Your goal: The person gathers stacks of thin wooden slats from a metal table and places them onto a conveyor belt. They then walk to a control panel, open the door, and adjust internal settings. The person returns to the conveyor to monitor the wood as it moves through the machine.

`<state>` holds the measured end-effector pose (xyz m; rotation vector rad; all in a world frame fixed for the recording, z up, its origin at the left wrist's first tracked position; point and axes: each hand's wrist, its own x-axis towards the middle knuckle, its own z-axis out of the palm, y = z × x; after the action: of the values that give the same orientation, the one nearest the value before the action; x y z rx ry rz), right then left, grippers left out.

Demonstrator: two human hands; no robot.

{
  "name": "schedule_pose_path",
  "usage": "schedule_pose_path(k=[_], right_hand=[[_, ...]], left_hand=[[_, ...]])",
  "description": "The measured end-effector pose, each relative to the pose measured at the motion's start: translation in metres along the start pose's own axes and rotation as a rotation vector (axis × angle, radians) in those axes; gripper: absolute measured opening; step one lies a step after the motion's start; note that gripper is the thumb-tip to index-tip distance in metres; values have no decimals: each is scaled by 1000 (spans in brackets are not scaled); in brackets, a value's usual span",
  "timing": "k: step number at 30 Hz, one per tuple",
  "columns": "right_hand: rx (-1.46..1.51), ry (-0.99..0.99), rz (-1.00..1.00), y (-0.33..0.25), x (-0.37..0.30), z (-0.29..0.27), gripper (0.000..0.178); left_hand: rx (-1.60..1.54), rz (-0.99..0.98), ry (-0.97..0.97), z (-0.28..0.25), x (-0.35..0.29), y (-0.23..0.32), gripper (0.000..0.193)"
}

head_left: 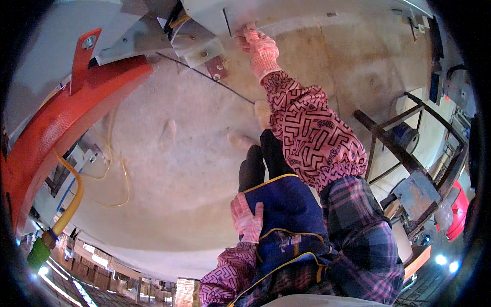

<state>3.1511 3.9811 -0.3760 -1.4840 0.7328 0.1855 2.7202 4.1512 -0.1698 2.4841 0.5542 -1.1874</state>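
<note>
My right hand [262, 51], in a pinkish-white knit glove, reaches far forward to a pale grey panel [286, 11]. Its fingers are curled together against the panel's lower face, close to a narrow dark slot [227, 23]. Anything between those fingers is too small or hidden to make out. On my lap my left hand [246, 219], gloved the same way, lies flat on the dark blue apron [289, 204] with yellow trim, its thumb apart from the fingers. Patterned pink sleeve covers [319, 133] are on both forearms.
A thick red curved beam [76, 112] with an upright tab arches along the left. Below it hangs a yellow hose [69, 204] with a green end [38, 253]. A metal bracket [197, 46] stands left of my right hand. Dark metal frame [404, 153] fills the right side.
</note>
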Motion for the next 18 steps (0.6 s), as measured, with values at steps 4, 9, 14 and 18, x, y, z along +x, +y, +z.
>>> schedule_pose_path(k=[4, 9, 14, 18], right_hand=[[189, -54, 194, -5, -31, 2, 43], [737, -272, 296, -47, -34, -6, 39], [451, -250, 266, -60, -30, 0, 36], [656, -218, 187, -49, -34, 7, 34]], left_hand=[[55, -34, -56, -9, -5, -9, 85], [33, -15, -67, -12, 10, -16, 86], [42, -33, -83, -8, 11, -16, 88], [83, -6, -74, -5, 8, -14, 86]])
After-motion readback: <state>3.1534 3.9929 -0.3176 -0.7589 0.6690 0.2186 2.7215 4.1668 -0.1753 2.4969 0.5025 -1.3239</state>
